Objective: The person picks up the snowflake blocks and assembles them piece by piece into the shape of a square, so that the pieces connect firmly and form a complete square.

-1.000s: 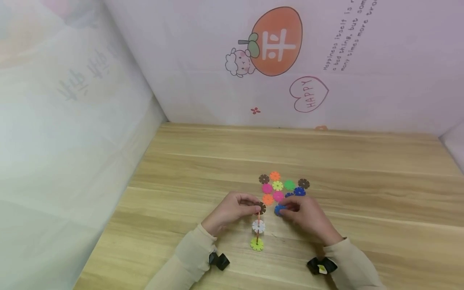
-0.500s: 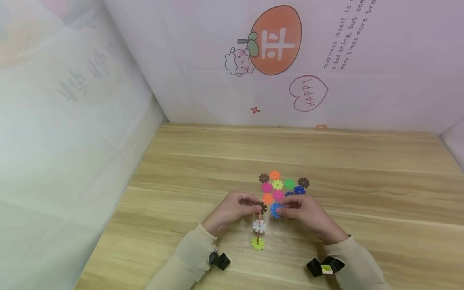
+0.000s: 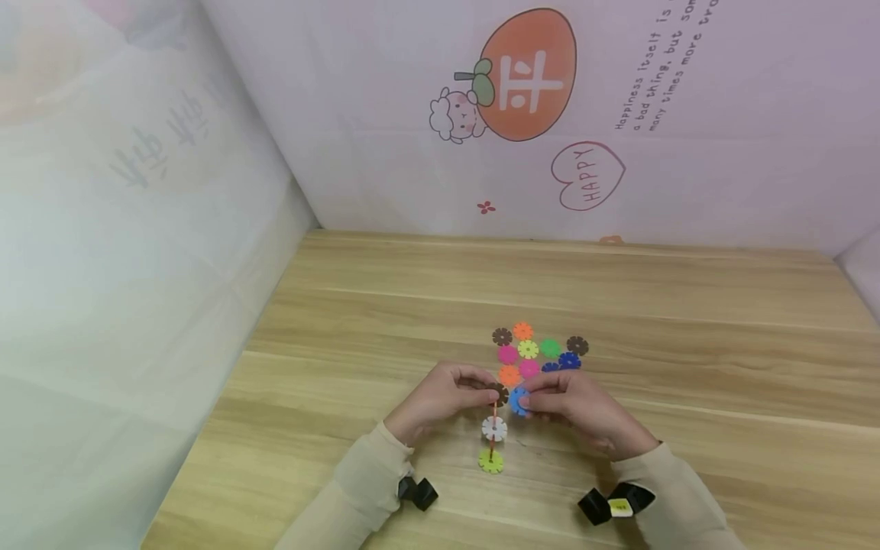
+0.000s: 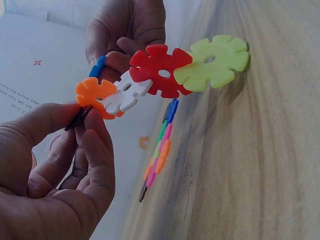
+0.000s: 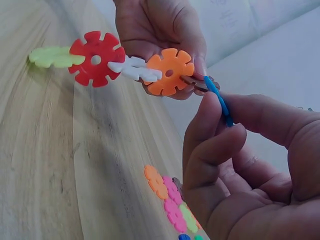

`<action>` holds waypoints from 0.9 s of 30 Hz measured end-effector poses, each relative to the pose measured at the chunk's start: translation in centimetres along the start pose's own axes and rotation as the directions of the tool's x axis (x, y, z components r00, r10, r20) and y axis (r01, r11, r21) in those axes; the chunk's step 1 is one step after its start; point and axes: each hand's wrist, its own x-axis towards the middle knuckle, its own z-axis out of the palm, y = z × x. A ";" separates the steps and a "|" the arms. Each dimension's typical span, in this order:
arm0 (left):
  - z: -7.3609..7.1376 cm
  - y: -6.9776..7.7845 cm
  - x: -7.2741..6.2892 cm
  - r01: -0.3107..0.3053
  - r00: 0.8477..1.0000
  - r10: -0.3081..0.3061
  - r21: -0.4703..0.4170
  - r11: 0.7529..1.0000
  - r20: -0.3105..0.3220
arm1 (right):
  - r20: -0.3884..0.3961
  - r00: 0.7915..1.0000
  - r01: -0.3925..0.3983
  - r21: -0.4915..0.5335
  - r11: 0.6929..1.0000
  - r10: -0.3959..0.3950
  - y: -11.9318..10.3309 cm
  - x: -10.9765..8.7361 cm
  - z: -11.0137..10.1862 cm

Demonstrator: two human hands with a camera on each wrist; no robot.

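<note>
Brown is peeking from the left hand, which is pinching a brown disc. Just beside that disc, the right hand is facing it and pinching a blue disc. A chain (orange, white, red, yellow) is sticking out from the brown disc. Both hands are hiding parts; I can't tell if the two are touching.

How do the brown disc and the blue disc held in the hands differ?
The brown disc is pinched in the left hand, the blue disc in the right hand. The brown disc is slotted into an orange disc; the blue disc is not joined to that one. Both are notched discs held above the table.
</note>
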 end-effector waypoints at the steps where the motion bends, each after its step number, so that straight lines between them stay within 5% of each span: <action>1: 0.0 0.0 0.0 -0.001 1.000 0.001 -0.002 1.000 0.001 | 0.005 1.000 -0.006 0.009 1.000 0.006 0.1 0.0 0.0; 17: 0.0 -0.2 0.1 -0.011 1.000 0.011 -0.001 1.000 0.025 | 0.068 0.994 -0.100 0.225 0.969 0.087 0.4 0.5 -0.2; 27: 0.1 0.1 0.1 0.012 1.000 -0.013 0.027 1.000 0.015 | 0.124 0.989 -0.112 0.268 0.957 0.080 0.4 0.8 -0.3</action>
